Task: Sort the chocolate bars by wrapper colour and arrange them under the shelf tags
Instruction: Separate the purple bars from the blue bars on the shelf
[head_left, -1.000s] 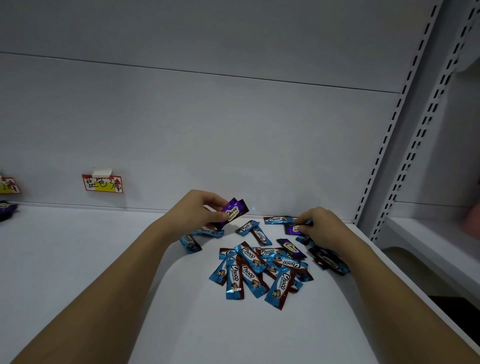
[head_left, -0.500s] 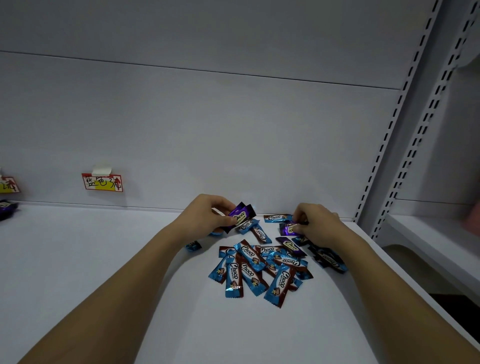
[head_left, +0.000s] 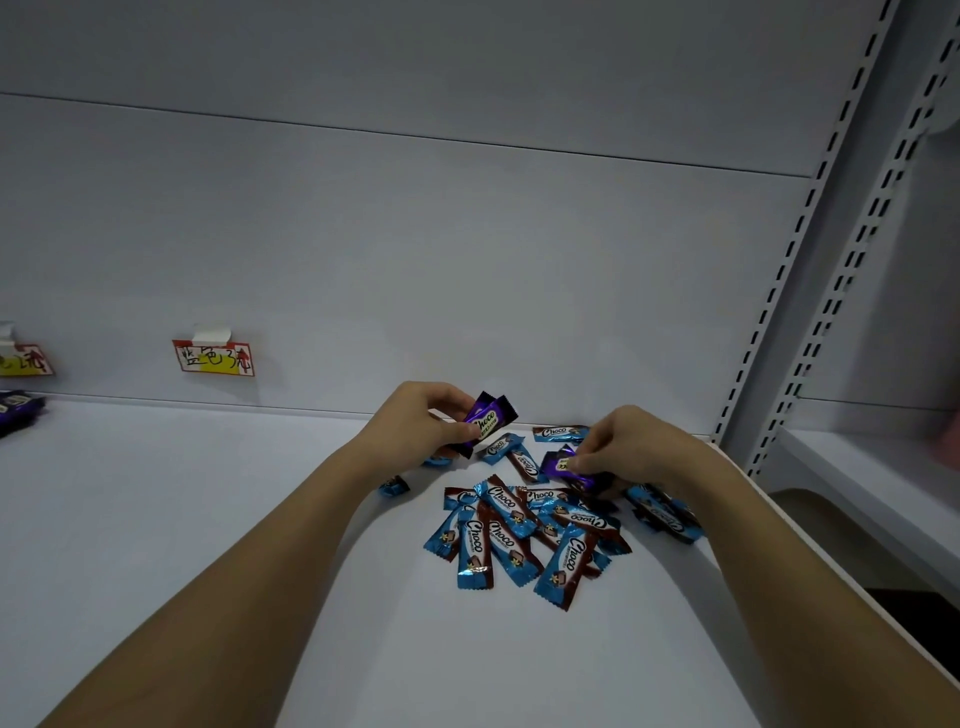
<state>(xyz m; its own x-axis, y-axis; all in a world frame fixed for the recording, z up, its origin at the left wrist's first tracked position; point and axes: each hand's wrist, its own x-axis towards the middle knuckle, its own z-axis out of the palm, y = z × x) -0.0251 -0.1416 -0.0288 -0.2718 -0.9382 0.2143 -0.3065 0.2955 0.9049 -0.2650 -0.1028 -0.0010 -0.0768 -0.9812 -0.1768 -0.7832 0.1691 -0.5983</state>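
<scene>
A loose pile of blue chocolate bars (head_left: 524, 535) lies on the white shelf (head_left: 208, 519), mixed with a few purple ones. My left hand (head_left: 421, 421) holds a small stack of purple bars (head_left: 488, 421) raised just above the pile's far left edge. My right hand (head_left: 623, 447) pinches another purple bar (head_left: 558, 464) at the pile's far right side, low against the shelf. A red and yellow shelf tag (head_left: 214, 357) is taped to the back wall at the left. A second tag (head_left: 23, 358) shows at the left edge, with purple bars (head_left: 18, 410) beneath it.
A perforated upright post (head_left: 779, 270) bounds the shelf on the right. Beyond it is a neighbouring shelf (head_left: 857, 467). A stray blue bar (head_left: 394, 486) lies beside my left forearm. The shelf's front right edge runs close to my right forearm.
My left hand has stayed put with its purple bars. My right hand has shifted slightly left and closed its fingers on a purple bar in the pile.
</scene>
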